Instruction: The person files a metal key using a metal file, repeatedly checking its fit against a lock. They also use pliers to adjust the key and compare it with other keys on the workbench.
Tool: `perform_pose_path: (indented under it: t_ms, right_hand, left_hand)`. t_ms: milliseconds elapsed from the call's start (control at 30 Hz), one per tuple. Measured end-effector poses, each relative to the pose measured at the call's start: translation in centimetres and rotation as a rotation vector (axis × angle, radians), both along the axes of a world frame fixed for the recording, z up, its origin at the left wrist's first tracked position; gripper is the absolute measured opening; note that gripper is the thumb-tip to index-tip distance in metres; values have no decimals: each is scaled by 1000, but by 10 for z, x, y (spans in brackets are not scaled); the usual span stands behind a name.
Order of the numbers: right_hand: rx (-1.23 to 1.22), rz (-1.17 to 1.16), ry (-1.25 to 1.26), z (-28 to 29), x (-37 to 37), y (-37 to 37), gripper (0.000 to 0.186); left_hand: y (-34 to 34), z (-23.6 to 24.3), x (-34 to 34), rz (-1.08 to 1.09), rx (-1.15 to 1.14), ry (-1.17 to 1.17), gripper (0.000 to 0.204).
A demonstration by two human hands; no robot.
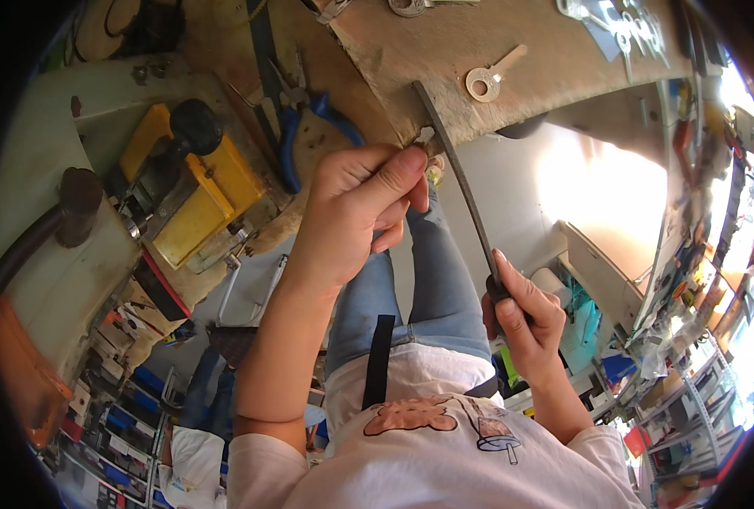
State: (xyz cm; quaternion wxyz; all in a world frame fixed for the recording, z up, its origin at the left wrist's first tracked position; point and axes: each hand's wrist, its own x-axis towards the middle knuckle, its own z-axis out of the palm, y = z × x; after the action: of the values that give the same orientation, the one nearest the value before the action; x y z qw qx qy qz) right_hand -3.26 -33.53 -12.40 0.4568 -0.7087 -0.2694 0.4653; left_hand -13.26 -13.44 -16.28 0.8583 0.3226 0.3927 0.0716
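My left hand [351, 199] is closed in a pinch around a small silvery key [425, 135]; only one end of it shows past the thumb, and the rest is hidden by my fingers. My right hand [527, 321] grips the black handle of a long, thin metal file [459, 170]. The file slants up and leftward, its blade passing right beside the key. Whether the two touch, I cannot tell. Beyond the file, a brass-coloured key with a round, holed head [481, 85] lies on the worn workbench [394, 51].
Blue-handled pliers [289, 140] lie on the bench left of the file. Further left stands a yellow machine [199, 199] with a black knob [195, 127]. More keys [627, 34] lie at the upper right. Another person in white [192, 467] is at the lower left.
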Motion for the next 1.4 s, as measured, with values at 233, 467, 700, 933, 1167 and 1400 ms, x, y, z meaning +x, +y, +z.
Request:
perform_pose_path:
  t_ms: [233,467,700,933,1167,1400]
  right_hand:
    - [-64,-5,77,2,7,46,40]
    - [-89,24,-21,3,13,41,41]
    - [-38,10,-201,21,18,-8,38]
    - [47,-86,-175,-15,19,-2,43]
    - [17,-26,-199,-26,24,6,45]
    - [66,73,-199,-27,51,2,42]
  left_hand:
    - [-1,-2,-5,18,-19,-36,36]
    - [-3,1,5,57,-28,16,34]
    - [-16,-4,1,73,334,38,29]
    - [-38,-16,39,185,704,10,29]
    - [-45,-26,37,400,713,36,19]
    - [-47,-9,43,436,835,16,12]
